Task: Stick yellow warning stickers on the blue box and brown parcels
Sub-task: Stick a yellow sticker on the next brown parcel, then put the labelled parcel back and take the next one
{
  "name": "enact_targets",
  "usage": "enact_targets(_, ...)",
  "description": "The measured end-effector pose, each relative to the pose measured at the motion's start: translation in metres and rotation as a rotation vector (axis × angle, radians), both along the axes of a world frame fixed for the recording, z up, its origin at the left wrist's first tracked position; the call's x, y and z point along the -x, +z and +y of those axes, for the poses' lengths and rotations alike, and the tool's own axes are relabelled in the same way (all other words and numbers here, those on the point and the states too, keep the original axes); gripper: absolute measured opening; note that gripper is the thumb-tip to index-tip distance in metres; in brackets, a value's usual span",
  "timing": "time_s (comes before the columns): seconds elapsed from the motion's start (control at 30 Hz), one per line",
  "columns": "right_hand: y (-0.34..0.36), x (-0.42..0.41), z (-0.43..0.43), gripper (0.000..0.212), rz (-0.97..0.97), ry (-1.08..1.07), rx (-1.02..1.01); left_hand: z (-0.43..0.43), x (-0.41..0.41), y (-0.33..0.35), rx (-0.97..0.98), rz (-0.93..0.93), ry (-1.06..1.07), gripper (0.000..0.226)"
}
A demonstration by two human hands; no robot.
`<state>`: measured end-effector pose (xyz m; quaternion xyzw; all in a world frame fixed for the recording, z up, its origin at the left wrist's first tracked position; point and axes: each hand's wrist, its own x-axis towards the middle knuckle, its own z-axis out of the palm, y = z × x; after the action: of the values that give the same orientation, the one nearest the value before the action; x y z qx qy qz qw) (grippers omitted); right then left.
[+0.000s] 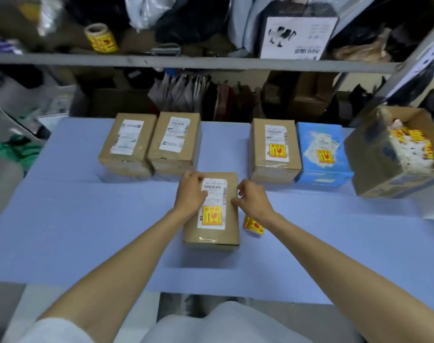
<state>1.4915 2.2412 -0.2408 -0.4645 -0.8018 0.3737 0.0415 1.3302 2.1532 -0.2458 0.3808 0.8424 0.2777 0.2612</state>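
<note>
A brown parcel (232, 219) lies in the middle of the blue table (87, 231), with a yellow warning sticker (212, 216) on its white label. My left hand (190, 194) grips its left edge, fingers curled over the far corner. My right hand (254, 198) holds its right edge. Loose yellow stickers (254, 226) lie just right of the parcel. At the back stand two brown parcels without stickers (128, 144) (175, 143), a brown parcel with a sticker (275, 151) and the blue box (321, 154) with a sticker.
An open cardboard box (374, 159) with yellow stickers and backing scraps stands at the right edge. A roll of yellow stickers (101, 38) sits on the shelf above. Cluttered shelves with bags and boxes rise behind the table.
</note>
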Motion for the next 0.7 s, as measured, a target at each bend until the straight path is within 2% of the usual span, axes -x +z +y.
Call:
enact_targets(0.13,-0.012,0.000,-0.028,0.026,0.108,-0.162,0.036,-0.028,-0.007,-0.011,-0.064,-0.036,0.131,0.056)
enact_targets(0.2,-0.013,-0.001,-0.039,0.025,0.167,-0.223,0.048,-0.042,-0.012,-0.016,-0.090,-0.119,0.170,0.058)
enact_targets(0.33,-0.016,-0.005,-0.060,0.039,0.229,-0.297,0.098,-0.059,-0.013,-0.021,-0.084,-0.270,0.205,0.061)
enact_targets(0.47,-0.020,-0.005,-0.074,0.048,0.186,-0.255,0.089,-0.072,-0.008,-0.020,-0.043,-0.450,0.096,0.093)
enact_targets(0.53,-0.021,-0.003,-0.081,0.060,0.193,-0.278,0.110,-0.076,-0.010,-0.022,-0.034,-0.549,0.093,0.102)
enact_targets(0.6,-0.019,-0.003,-0.089,0.069,0.254,-0.338,0.157,-0.077,-0.011,-0.025,-0.044,-0.603,0.120,0.103)
enact_targets(0.7,-0.019,-0.005,-0.096,0.055,0.354,-0.349,0.200,-0.076,-0.011,-0.027,-0.055,-0.605,0.127,0.087)
